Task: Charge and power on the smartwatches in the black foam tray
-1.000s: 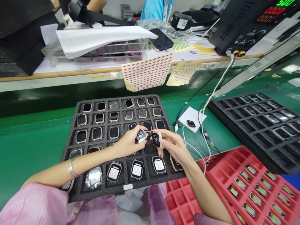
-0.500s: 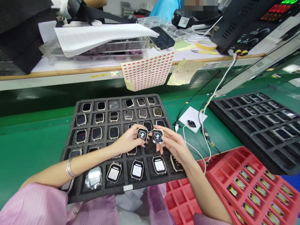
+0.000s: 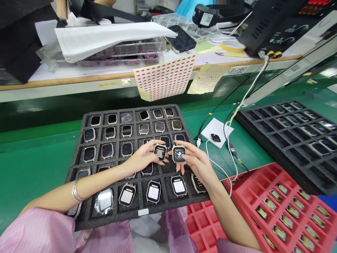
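Two smartwatch bodies without straps are held side by side above the black foam tray (image 3: 143, 212). My left hand (image 3: 143, 156) is closed round one smartwatch (image 3: 160, 152), whose lit screen shows lines of white text. In my right hand (image 3: 198, 161) is the other smartwatch (image 3: 179, 154), with a dial-like face lit up and my thumb at its screen's edge. Beneath them, the tray's compartments hold several more watch bodies, mostly dark-screened. Along the near row, a watch (image 3: 153, 191) and its neighbours show white grid-like screens.
To the right lie a second black tray (image 3: 263, 140) of watches and red trays (image 3: 242, 186) with small yellow-and-black parts. White cables (image 3: 223, 172) run beside a charger puck (image 3: 215, 137) on paper. A shelf (image 3: 105, 78) with a phone (image 3: 181, 38) and power supply (image 3: 273, 31) spans the back.
The left watch's screen has switched from a dial-like face to lines of text. Both hands keep their watches in nearly the same place; the view has shifted slightly.
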The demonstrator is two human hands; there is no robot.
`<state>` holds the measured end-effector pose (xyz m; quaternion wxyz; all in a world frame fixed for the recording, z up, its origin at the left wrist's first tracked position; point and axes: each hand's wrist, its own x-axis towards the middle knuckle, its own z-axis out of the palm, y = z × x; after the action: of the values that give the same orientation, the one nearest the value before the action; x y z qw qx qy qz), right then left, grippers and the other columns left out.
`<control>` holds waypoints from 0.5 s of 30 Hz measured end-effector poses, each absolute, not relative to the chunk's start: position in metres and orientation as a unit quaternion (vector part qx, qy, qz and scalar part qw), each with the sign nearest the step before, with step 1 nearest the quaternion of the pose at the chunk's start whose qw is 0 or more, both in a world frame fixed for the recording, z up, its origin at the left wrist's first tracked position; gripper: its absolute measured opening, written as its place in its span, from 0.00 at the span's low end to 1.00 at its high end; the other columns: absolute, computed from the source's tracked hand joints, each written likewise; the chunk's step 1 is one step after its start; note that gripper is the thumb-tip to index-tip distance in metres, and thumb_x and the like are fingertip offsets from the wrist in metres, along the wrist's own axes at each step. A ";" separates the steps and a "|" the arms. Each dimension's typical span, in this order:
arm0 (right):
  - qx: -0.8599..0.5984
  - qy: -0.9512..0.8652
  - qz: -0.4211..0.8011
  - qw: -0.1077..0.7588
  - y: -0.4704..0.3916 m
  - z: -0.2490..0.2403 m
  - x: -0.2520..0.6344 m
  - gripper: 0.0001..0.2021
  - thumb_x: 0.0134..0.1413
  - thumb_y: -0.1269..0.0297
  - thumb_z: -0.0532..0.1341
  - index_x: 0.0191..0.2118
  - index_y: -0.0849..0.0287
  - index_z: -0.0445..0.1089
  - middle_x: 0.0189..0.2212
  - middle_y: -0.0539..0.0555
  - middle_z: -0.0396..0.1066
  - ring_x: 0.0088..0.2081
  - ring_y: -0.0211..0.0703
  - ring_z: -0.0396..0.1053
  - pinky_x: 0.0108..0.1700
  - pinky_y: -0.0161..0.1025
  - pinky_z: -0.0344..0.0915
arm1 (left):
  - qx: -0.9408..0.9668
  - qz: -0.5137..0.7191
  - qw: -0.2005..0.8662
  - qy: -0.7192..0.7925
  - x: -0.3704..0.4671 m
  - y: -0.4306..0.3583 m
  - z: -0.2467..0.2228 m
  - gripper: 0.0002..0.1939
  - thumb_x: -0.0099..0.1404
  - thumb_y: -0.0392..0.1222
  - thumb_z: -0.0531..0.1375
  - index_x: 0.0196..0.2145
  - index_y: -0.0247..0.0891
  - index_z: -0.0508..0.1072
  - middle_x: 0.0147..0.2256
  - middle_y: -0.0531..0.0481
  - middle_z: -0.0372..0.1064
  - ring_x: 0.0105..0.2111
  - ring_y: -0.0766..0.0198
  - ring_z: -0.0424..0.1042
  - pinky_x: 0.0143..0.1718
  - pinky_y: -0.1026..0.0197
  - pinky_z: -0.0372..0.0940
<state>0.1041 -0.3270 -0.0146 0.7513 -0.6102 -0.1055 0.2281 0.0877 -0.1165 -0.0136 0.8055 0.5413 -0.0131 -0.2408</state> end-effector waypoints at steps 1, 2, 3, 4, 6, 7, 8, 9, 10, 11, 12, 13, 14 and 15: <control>-0.611 -0.105 0.227 0.751 -0.327 -0.015 0.104 0.20 0.55 0.66 0.59 0.54 0.59 0.63 0.41 0.60 0.73 0.24 0.41 0.71 0.20 0.35 0.65 | 0.541 -0.241 0.806 -0.012 0.088 -0.117 -0.013 0.23 0.54 0.31 0.58 0.49 0.38 0.63 0.40 0.46 0.72 0.37 0.59 0.75 0.43 0.52 0.69; -0.613 -0.105 0.224 0.751 -0.327 -0.015 0.104 0.20 0.55 0.66 0.60 0.54 0.59 0.63 0.41 0.60 0.74 0.23 0.41 0.71 0.20 0.35 0.65 | 0.539 -0.243 0.806 -0.011 0.088 -0.117 -0.013 0.23 0.54 0.31 0.58 0.48 0.38 0.63 0.40 0.46 0.72 0.37 0.60 0.74 0.43 0.52 0.69; -0.616 -0.105 0.221 0.749 -0.327 -0.015 0.104 0.21 0.55 0.66 0.61 0.55 0.59 0.63 0.40 0.60 0.74 0.23 0.40 0.71 0.20 0.35 0.65 | 0.538 -0.244 0.807 -0.011 0.087 -0.117 -0.013 0.22 0.54 0.31 0.58 0.48 0.38 0.63 0.40 0.47 0.72 0.38 0.60 0.74 0.44 0.52 0.69; -0.621 -0.104 0.216 0.746 -0.327 -0.015 0.103 0.21 0.55 0.65 0.61 0.55 0.59 0.63 0.40 0.60 0.74 0.23 0.40 0.71 0.19 0.34 0.65 | 0.537 -0.245 0.807 -0.012 0.087 -0.117 -0.013 0.22 0.54 0.31 0.58 0.47 0.38 0.64 0.40 0.47 0.72 0.38 0.60 0.74 0.44 0.52 0.69; -0.633 -0.104 0.201 0.741 -0.326 -0.015 0.103 0.22 0.54 0.65 0.63 0.55 0.59 0.63 0.39 0.59 0.75 0.22 0.39 0.71 0.19 0.34 0.65 | 0.537 -0.247 0.807 -0.016 0.087 -0.117 -0.014 0.20 0.54 0.32 0.58 0.46 0.38 0.64 0.39 0.47 0.71 0.37 0.60 0.74 0.43 0.52 0.69; -0.638 -0.104 0.194 0.738 -0.325 -0.015 0.103 0.22 0.54 0.64 0.64 0.55 0.59 0.64 0.38 0.59 0.75 0.21 0.39 0.71 0.18 0.33 0.64 | 0.537 -0.248 0.806 -0.018 0.087 -0.117 -0.014 0.20 0.54 0.32 0.58 0.46 0.38 0.64 0.39 0.48 0.71 0.37 0.60 0.74 0.43 0.52 0.69; -0.642 -0.104 0.188 0.736 -0.325 -0.015 0.102 0.22 0.54 0.64 0.64 0.54 0.59 0.64 0.38 0.59 0.75 0.21 0.38 0.70 0.18 0.33 0.64 | 0.536 -0.249 0.807 -0.019 0.087 -0.117 -0.014 0.19 0.54 0.32 0.58 0.45 0.38 0.64 0.38 0.48 0.71 0.38 0.60 0.74 0.43 0.52 0.69; -0.644 -0.105 0.185 0.735 -0.325 -0.015 0.102 0.22 0.54 0.63 0.64 0.54 0.60 0.64 0.37 0.59 0.75 0.21 0.38 0.70 0.17 0.33 0.64 | 0.535 -0.250 0.807 -0.020 0.087 -0.117 -0.014 0.19 0.54 0.32 0.58 0.45 0.38 0.64 0.38 0.48 0.71 0.38 0.60 0.74 0.43 0.52 0.69; -0.645 -0.106 0.183 0.734 -0.325 -0.015 0.102 0.21 0.55 0.63 0.64 0.54 0.60 0.64 0.37 0.59 0.75 0.20 0.38 0.70 0.17 0.33 0.64 | 0.534 -0.251 0.807 -0.020 0.087 -0.117 -0.014 0.19 0.54 0.32 0.58 0.45 0.38 0.64 0.38 0.48 0.71 0.38 0.60 0.74 0.43 0.52 0.69; -0.646 -0.106 0.182 0.734 -0.324 -0.015 0.102 0.21 0.55 0.62 0.63 0.54 0.60 0.65 0.37 0.59 0.75 0.20 0.38 0.70 0.17 0.33 0.64 | 0.533 -0.252 0.808 -0.020 0.087 -0.117 -0.014 0.19 0.54 0.31 0.58 0.44 0.38 0.64 0.38 0.48 0.71 0.39 0.59 0.74 0.43 0.53 0.69; -0.647 -0.105 0.181 0.733 -0.324 -0.015 0.102 0.21 0.55 0.62 0.63 0.54 0.60 0.65 0.37 0.59 0.75 0.20 0.38 0.70 0.17 0.33 0.64 | 0.533 -0.251 0.808 -0.020 0.087 -0.117 -0.014 0.18 0.54 0.31 0.58 0.44 0.38 0.64 0.38 0.48 0.71 0.39 0.59 0.74 0.44 0.53 0.69; -0.649 -0.105 0.180 0.732 -0.324 -0.015 0.102 0.20 0.55 0.62 0.63 0.53 0.60 0.65 0.37 0.59 0.75 0.20 0.38 0.70 0.17 0.33 0.64 | 0.534 -0.250 0.807 -0.021 0.086 -0.117 -0.014 0.18 0.55 0.31 0.58 0.44 0.38 0.64 0.38 0.48 0.71 0.39 0.59 0.74 0.44 0.52 0.69; -0.651 -0.105 0.179 0.730 -0.324 -0.015 0.102 0.20 0.55 0.62 0.63 0.53 0.60 0.65 0.36 0.58 0.75 0.20 0.38 0.70 0.17 0.32 0.64 | 0.536 -0.249 0.807 -0.023 0.086 -0.117 -0.014 0.17 0.55 0.31 0.58 0.44 0.38 0.64 0.39 0.48 0.71 0.39 0.59 0.74 0.44 0.52 0.69; -0.653 -0.106 0.179 0.728 -0.324 -0.014 0.102 0.19 0.55 0.63 0.63 0.53 0.59 0.66 0.36 0.58 0.75 0.20 0.37 0.70 0.17 0.32 0.64 | 0.536 -0.248 0.806 -0.024 0.086 -0.117 -0.013 0.17 0.56 0.32 0.59 0.44 0.38 0.64 0.39 0.47 0.71 0.39 0.59 0.74 0.44 0.52 0.69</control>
<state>0.1018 -0.3237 -0.0145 0.7282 -0.6531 -0.1062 0.1786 0.0857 -0.1169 -0.0134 0.8065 0.5364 -0.0243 -0.2477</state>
